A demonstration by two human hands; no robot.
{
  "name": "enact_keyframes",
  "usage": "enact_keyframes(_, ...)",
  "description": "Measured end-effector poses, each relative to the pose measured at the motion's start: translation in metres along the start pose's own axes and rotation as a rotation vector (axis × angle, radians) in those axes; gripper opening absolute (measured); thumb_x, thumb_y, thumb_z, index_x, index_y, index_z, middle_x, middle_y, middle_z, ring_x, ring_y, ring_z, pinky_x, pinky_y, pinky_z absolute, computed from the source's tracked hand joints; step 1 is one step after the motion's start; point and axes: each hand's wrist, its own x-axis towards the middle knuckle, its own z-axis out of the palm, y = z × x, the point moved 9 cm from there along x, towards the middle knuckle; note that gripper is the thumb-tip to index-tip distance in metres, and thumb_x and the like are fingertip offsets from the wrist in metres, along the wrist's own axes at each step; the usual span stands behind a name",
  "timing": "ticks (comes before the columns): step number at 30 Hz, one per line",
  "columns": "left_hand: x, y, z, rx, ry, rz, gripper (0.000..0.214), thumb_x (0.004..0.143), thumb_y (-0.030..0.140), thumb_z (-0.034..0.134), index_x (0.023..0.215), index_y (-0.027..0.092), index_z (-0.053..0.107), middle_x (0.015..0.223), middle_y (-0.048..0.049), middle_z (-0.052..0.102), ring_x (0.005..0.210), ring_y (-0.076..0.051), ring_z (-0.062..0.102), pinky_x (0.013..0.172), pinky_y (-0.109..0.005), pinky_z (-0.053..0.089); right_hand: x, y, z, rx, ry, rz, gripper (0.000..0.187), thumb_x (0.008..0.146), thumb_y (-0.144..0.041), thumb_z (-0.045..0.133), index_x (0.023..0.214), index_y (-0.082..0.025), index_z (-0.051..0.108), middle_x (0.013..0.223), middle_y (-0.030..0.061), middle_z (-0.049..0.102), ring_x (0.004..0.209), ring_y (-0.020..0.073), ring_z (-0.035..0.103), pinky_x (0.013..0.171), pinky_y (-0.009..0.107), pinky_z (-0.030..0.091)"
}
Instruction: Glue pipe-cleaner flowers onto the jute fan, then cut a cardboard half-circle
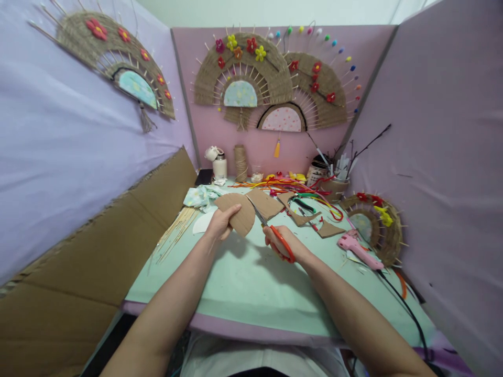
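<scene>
My left hand [223, 222] pinches a rounded piece of cardboard [243, 213], thumb on top, held a little above the table. In my right hand [285, 243] are scissors [283, 245] with orange-red handles; their blades [257, 211] point up and left beside the cardboard's right edge. Whether the blades touch the cardboard I cannot tell. Behind the blades lies a flat cardboard offcut [265, 203]. Farther right are a cardboard scrap with a curved cutout [297, 215] and a smaller scrap [330, 229].
A pink glue gun [359, 251] with a black cord lies at the right. Thin wooden sticks [176, 230] and patterned cloth [202, 196] are at the left. Green-handled pliers [306, 204] lie among colourful pipe cleaners. Behind stand a twine spool [240, 163] and a bottle [220, 166].
</scene>
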Motion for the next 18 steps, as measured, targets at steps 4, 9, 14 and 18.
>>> enact_keyframes(4, 0.002, 0.0, -0.0016, 0.012, -0.02, -0.013, 0.051, 0.054, 0.029, 0.084, 0.099, 0.017, 0.064, 0.092, -0.0044, 0.07, 0.085, -0.02, 0.063, 0.075, -0.032, 0.052, -0.0025, -0.0019, -0.0011, -0.016, 0.002, 0.013, 0.045, 0.089, -0.053, 0.041, 0.064, -0.017, 0.051, 0.038, -0.0055, 0.043, 0.028, 0.007, 0.037, 0.03, 0.018, 0.03)
enact_keyframes(9, 0.0013, 0.0008, 0.0005, 0.059, -0.073, -0.019, 0.054, 0.054, 0.032, 0.085, 0.101, 0.017, 0.064, 0.094, -0.0056, 0.07, 0.086, -0.021, 0.064, 0.077, -0.032, 0.051, -0.0014, 0.0006, -0.0021, 0.031, 0.034, 0.018, 0.047, 0.088, -0.059, 0.039, 0.067, -0.018, 0.051, 0.039, -0.0061, 0.042, 0.028, 0.0071, 0.036, 0.03, 0.018, 0.028)
enact_keyframes(14, -0.0026, 0.0029, 0.0065, 0.048, -0.129, -0.006, 0.055, 0.053, 0.032, 0.085, 0.103, 0.018, 0.064, 0.096, -0.005, 0.07, 0.089, -0.021, 0.064, 0.08, -0.032, 0.05, 0.0033, -0.0073, -0.0088, 0.12, 0.077, -0.177, 0.065, 0.082, -0.078, 0.024, 0.077, -0.018, 0.05, 0.049, -0.0039, 0.046, 0.036, 0.0083, 0.04, 0.034, 0.019, 0.03)
enact_keyframes(18, -0.0028, 0.0025, 0.0063, 0.031, -0.133, -0.005, 0.054, 0.053, 0.03, 0.085, 0.101, 0.018, 0.064, 0.095, -0.0048, 0.071, 0.089, -0.021, 0.064, 0.08, -0.032, 0.049, 0.0069, -0.0085, -0.0037, 0.14, 0.019, -0.259, 0.071, 0.078, -0.083, 0.022, 0.081, -0.018, 0.049, 0.054, -0.004, 0.045, 0.041, 0.0084, 0.039, 0.041, 0.022, 0.034)
